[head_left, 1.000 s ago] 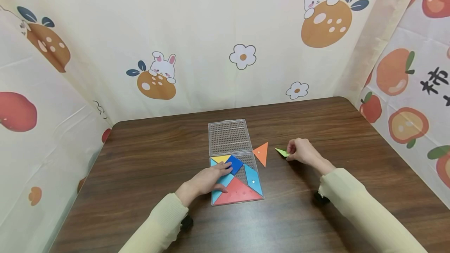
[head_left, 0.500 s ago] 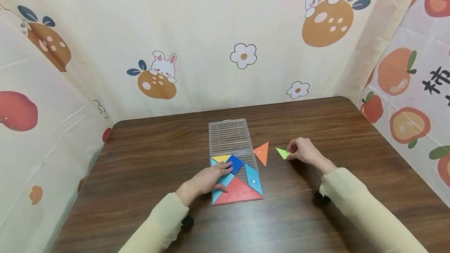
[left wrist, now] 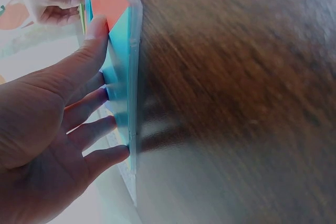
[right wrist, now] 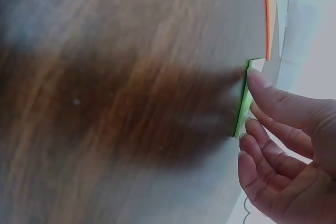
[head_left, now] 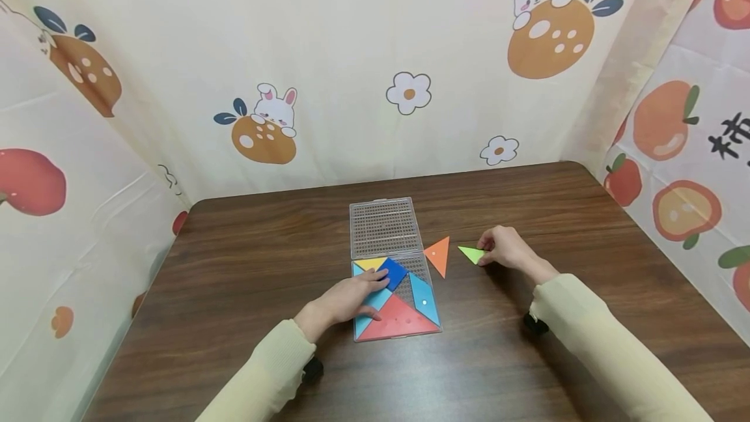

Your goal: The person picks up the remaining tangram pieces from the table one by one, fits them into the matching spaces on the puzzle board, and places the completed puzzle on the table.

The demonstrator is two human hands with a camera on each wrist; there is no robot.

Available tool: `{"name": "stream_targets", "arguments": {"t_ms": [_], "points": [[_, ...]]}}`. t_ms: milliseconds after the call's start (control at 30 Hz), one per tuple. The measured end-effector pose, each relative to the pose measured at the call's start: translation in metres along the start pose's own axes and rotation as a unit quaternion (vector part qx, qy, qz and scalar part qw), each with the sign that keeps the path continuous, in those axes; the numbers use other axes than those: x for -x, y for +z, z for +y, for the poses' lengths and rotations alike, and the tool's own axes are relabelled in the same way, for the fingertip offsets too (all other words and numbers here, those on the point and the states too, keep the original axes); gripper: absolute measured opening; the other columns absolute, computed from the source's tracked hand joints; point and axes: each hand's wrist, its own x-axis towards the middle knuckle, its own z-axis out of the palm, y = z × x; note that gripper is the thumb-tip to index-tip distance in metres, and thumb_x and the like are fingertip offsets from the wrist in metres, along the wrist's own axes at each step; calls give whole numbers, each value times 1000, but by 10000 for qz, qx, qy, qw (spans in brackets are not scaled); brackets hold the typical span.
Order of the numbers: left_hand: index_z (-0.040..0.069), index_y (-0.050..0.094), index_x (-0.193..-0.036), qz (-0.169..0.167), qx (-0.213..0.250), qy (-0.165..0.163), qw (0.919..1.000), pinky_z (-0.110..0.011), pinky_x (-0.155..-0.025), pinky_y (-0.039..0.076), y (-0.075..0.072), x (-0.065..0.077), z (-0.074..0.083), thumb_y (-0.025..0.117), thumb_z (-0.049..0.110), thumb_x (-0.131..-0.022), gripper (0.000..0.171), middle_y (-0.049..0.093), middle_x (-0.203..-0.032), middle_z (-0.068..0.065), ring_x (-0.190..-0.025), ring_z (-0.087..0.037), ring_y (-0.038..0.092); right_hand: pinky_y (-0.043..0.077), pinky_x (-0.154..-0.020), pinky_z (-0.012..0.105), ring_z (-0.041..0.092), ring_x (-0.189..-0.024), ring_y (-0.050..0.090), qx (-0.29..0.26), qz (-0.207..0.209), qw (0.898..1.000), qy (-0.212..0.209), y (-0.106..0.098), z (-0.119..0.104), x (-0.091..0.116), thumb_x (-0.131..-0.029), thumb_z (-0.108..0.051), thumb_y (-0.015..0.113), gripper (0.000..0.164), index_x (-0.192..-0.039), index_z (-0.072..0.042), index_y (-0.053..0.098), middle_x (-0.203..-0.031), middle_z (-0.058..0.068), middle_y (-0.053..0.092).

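My right hand (head_left: 508,248) pinches a lime-green tangram triangle (head_left: 471,253) by its right end; in the right wrist view the thumb lies on one edge of the green triangle (right wrist: 244,98) and fingers at the other. My left hand (head_left: 342,299) rests with spread fingers over a clear tangram case, touching the blue square (head_left: 396,273) and light-blue triangle. In the case also lie a red triangle (head_left: 404,319), a yellow triangle (head_left: 368,264) and a light-blue parallelogram (head_left: 420,292). The left wrist view has the left fingertips against the light-blue triangle (left wrist: 119,82).
An orange triangle (head_left: 439,256) lies just right of the case, its tip at the case's edge. The perforated case lid (head_left: 383,228) is folded back flat behind the tray. Patterned curtains (head_left: 346,38) stand behind and beside the brown wooden table (head_left: 258,239).
The green triangle was tilted up, with a dark shadow under it, and now appears flatter to the table. The right hand stays near the same spot; the left hand has not moved.
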Motion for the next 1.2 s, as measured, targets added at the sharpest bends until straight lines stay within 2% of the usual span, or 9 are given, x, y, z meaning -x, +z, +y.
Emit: {"name": "stream_targets", "arguments": {"t_ms": [233, 867, 1200], "points": [[5, 42, -132, 8, 8, 20, 10000, -37, -97, 32, 0, 0, 0, 65, 34, -77, 66, 33, -140, -7, -129, -26, 27, 44, -63, 34, 18, -68, 54, -34, -89, 10000, -13, -2, -2, -2, -61, -8, 80, 22, -75, 0, 64, -71, 6, 61], [5, 42, -132, -15, 44, -28, 10000, -38, -97, 32, 0, -1, 0, 65, 34, -77, 66, 33, -140, -6, -129, -26, 27, 43, -61, 33, 14, -62, 52, -66, -78, 9991, 406, -1, 2, 0, -62, -13, 80, 19, -68, -4, 64, -63, -1, 60], [5, 41, -132, 0, 41, -9, 10000, -38, -97, 31, 0, 0, -1, 65, 33, -77, 67, 33, -140, -7, -129, -26, 26, 41, -52, 27, 13, -56, 49, -303, 59, 9984, 482, -1, 3, 4, -65, -9, 78, 16, -68, -2, 63, -62, 1, 59]]}}
